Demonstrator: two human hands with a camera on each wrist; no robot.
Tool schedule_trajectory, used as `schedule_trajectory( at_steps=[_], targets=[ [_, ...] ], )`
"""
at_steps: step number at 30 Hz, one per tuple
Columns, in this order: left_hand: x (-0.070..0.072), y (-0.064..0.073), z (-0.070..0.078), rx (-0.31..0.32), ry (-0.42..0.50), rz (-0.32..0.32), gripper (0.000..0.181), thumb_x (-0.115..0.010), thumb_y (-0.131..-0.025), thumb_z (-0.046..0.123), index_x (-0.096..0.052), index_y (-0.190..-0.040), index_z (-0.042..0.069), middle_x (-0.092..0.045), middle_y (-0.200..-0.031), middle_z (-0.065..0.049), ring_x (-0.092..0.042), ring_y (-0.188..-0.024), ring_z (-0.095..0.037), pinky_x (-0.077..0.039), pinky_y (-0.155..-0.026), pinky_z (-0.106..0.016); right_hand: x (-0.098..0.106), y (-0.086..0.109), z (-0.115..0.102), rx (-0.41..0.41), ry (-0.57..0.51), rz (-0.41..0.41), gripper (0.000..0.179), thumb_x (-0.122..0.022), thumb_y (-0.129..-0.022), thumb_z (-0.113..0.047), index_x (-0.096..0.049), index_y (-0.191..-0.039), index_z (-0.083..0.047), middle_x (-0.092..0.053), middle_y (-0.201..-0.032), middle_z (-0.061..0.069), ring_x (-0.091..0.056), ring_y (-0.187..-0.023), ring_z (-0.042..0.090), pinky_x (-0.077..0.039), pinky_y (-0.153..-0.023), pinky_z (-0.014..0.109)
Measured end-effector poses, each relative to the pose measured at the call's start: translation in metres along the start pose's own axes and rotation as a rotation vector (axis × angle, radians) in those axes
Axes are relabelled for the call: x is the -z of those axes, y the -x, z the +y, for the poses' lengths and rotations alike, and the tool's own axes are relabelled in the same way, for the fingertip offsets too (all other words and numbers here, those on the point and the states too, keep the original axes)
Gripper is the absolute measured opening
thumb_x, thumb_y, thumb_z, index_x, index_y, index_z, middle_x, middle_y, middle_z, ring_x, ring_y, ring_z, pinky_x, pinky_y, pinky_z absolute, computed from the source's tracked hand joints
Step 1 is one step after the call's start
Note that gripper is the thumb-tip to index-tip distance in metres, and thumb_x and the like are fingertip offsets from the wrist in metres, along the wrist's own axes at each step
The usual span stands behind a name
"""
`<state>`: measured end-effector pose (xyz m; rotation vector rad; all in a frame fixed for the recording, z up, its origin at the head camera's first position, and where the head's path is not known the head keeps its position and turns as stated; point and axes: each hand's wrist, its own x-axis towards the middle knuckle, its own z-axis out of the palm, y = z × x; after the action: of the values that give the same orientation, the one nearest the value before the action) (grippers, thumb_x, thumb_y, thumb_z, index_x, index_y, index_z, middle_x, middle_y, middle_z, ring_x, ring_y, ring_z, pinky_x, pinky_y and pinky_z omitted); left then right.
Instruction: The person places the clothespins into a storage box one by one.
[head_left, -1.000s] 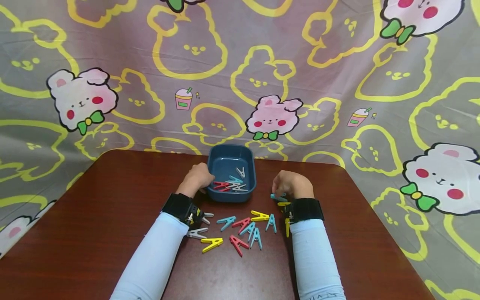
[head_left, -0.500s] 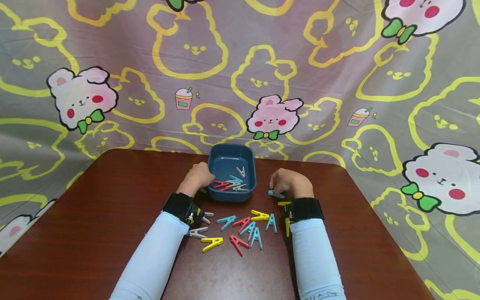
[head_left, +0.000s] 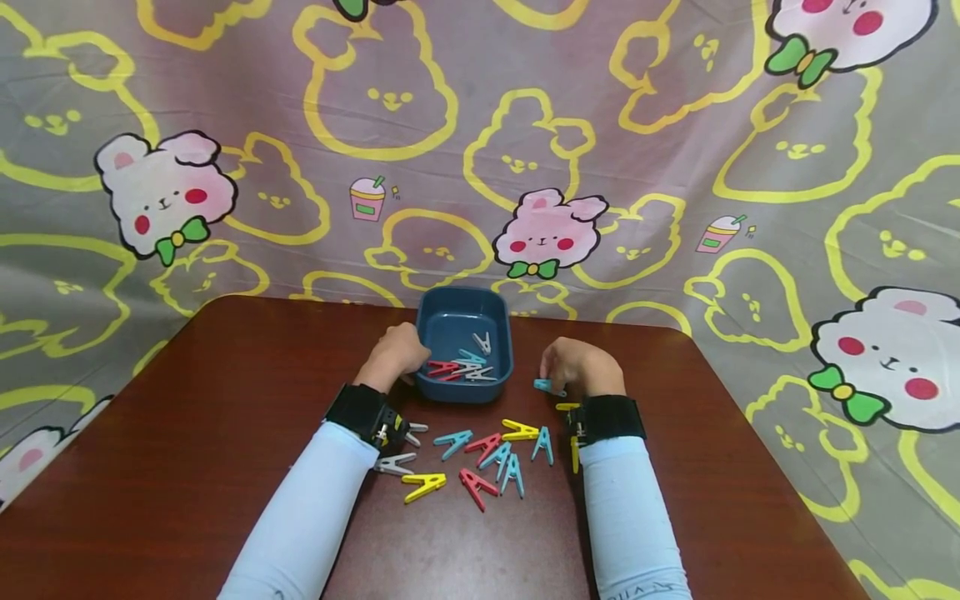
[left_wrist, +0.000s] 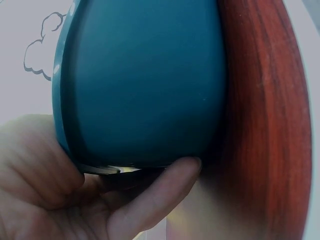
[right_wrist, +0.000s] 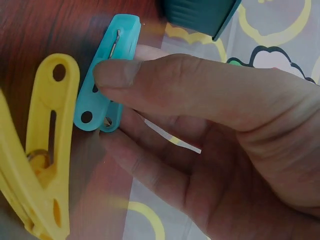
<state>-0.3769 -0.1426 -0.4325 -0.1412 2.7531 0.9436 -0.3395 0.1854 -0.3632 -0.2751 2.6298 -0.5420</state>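
Note:
My left hand (head_left: 396,350) holds the left side of a dark blue plastic bin (head_left: 465,393). In the left wrist view its thumb lies against the wall of the bin (left_wrist: 145,85), the rest of the hand around the rim. To the right of the bin, my right hand (head_left: 581,367) pinches a light blue clothespin (right_wrist: 90,102) between thumb and fingers, over the table. Beside that pin in the right wrist view is a yellow clothespin (right_wrist: 42,100). Red, light blue and pale clothespins (head_left: 480,373) lie inside the bin, mostly at its near end.
Several loose clothespins in red, yellow, light blue and grey lie between the forearms, among them a red clothespin (head_left: 477,487) and a yellow clothespin (head_left: 424,486). The brown wooden table (head_left: 247,375) ends at a patterned cloth (head_left: 540,150) behind the bin.
My right hand has drawn slightly left with the light blue clothespin, which has shifted away from the yellow one. My left hand stays on the bin.

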Motion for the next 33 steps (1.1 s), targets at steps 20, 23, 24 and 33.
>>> schedule_trajectory(
  at_steps=[20, 23, 24, 33],
  targets=[
    [-0.006, 0.0, 0.006, 0.027, 0.017, -0.007, 0.042, -0.066, -0.105, 0.021, -0.063, -0.134, -0.009, -0.073, -0.111, -0.026, -0.08, -0.072, -0.032, -0.068, -0.067, -0.045, -0.003, -0.001, 0.001, -0.007, 0.025, 0.037, 0.014, -0.079, -0.089, 0.004, -0.078, -0.097, -0.008, -0.071, -0.097, 0.009, -0.063, -0.094, 0.028, -0.06, -0.073, 0.036],
    [-0.006, 0.001, 0.005, 0.019, 0.018, -0.008, 0.042, -0.065, -0.106, 0.023, -0.064, -0.134, -0.009, -0.073, -0.108, -0.025, -0.08, -0.073, -0.032, -0.068, -0.067, -0.045, -0.002, 0.0, 0.0, -0.015, 0.029, 0.035, 0.014, -0.08, -0.089, 0.003, -0.078, -0.098, -0.008, -0.072, -0.097, 0.009, -0.063, -0.093, 0.028, -0.06, -0.073, 0.036],
    [-0.006, 0.0, 0.005, 0.017, 0.017, -0.007, 0.042, -0.064, -0.107, 0.024, -0.064, -0.134, -0.009, -0.073, -0.108, -0.025, -0.08, -0.074, -0.032, -0.068, -0.068, -0.046, -0.002, 0.0, -0.001, -0.02, 0.029, 0.034, 0.014, -0.08, -0.089, 0.003, -0.078, -0.097, -0.008, -0.072, -0.097, 0.01, -0.063, -0.093, 0.028, -0.06, -0.073, 0.036],
    [-0.005, 0.008, 0.011, 0.01, 0.001, -0.011, 0.037, -0.059, -0.109, 0.019, -0.063, -0.132, -0.01, -0.073, -0.108, -0.025, -0.08, -0.072, -0.031, -0.068, -0.069, -0.042, -0.001, -0.001, -0.003, -0.016, 0.068, 0.02, 0.017, -0.08, -0.089, 0.003, -0.079, -0.102, -0.007, -0.073, -0.101, 0.01, -0.065, -0.095, 0.029, -0.062, -0.076, 0.037]
  ],
)
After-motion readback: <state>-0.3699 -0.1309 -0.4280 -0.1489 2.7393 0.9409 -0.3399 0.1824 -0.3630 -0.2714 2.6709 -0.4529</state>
